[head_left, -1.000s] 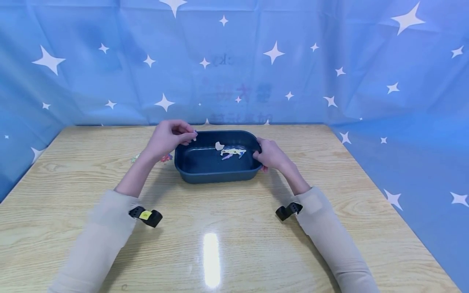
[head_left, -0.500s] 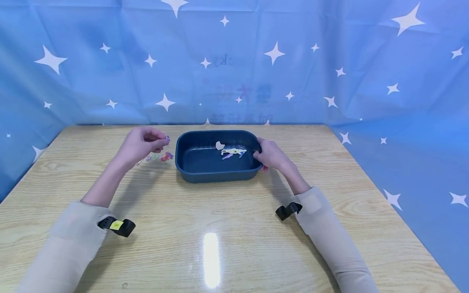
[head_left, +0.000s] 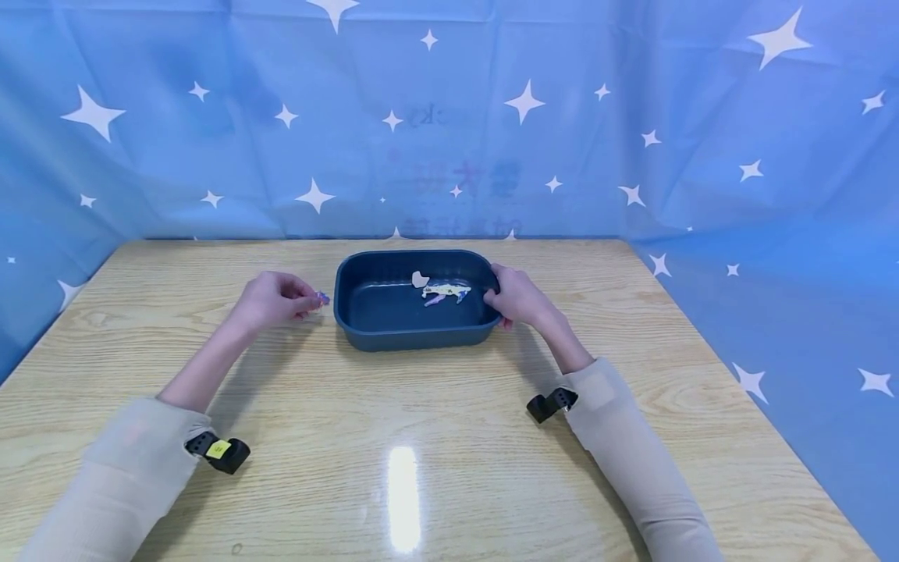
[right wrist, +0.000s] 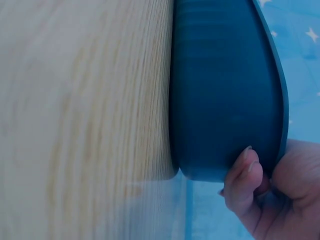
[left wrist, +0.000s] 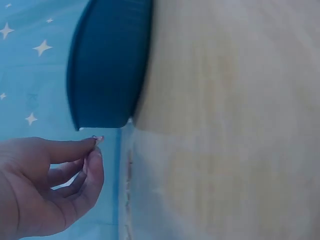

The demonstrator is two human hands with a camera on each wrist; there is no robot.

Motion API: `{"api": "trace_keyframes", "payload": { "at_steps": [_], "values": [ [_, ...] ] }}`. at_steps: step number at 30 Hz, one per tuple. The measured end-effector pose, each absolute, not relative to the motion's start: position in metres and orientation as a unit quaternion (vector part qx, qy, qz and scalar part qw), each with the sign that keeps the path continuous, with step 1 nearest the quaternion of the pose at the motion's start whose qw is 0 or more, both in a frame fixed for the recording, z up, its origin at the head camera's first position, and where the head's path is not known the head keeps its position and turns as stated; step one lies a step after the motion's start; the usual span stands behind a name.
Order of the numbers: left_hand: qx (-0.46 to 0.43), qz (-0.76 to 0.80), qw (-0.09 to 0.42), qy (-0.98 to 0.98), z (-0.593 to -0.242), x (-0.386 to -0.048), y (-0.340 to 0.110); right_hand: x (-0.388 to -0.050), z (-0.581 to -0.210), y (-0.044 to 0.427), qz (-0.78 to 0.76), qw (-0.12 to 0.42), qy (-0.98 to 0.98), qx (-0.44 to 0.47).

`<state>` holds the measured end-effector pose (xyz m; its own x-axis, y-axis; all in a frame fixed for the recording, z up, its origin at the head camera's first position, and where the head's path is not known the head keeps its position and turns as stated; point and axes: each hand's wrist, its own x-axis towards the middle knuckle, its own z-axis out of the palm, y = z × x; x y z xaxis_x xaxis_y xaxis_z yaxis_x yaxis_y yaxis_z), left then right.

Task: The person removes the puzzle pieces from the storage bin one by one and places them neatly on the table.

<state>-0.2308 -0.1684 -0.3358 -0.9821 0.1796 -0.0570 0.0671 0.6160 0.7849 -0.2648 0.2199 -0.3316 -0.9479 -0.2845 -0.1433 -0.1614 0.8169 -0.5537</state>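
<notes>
My left hand (head_left: pixel 277 300) is just left of the dark blue plastic basin (head_left: pixel 421 340), apart from it. Thumb and fingertips pinch a small flat purple and pinkish piece (head_left: pixel 322 298), which shows as a thin sliver (left wrist: pixel 99 138) in the left wrist view. Its exact kind is too small to tell. My right hand (head_left: pixel 518 297) grips the basin's right end, with the thumb inside the rim and curled fingers (right wrist: pixel 243 175) against the outer wall. Inside the basin lie a pale flat piece (head_left: pixel 420 279) and a cream, purple and blue cluster of pieces (head_left: pixel 445 291).
Everything stands on a light wood-grain table (head_left: pixel 351 437) with a bright reflection near the front. A blue curtain with white stars (head_left: pixel 449 117) hangs behind and along the sides. Low pieces (left wrist: pixel 128 185) on the tabletop appear edge-on in the left wrist view.
My left hand moved left from over the basin's rim, then came down beside it toward the colourful pieces on the table, now mostly covered by the hand. Right hand and basin stay put.
</notes>
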Motion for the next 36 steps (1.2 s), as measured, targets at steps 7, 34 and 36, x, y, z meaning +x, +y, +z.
{"api": "trace_keyframes", "payload": {
  "at_steps": [7, 34, 36],
  "values": [
    [0.076, 0.401, 0.118, 0.905, -0.347, -0.232, -0.166, -0.264, -0.331, 0.219, -0.275, 0.106, 0.949, -0.113],
    [0.125, 0.506, 0.065, 0.851, -0.323, -0.237, -0.152, -0.264, -0.329, 0.218, -0.276, 0.116, 0.948, -0.11],
    [0.139, 0.524, 0.052, 0.838, -0.321, -0.238, -0.145, -0.263, -0.328, 0.218, -0.275, 0.116, 0.948, -0.11]
  ]
}}
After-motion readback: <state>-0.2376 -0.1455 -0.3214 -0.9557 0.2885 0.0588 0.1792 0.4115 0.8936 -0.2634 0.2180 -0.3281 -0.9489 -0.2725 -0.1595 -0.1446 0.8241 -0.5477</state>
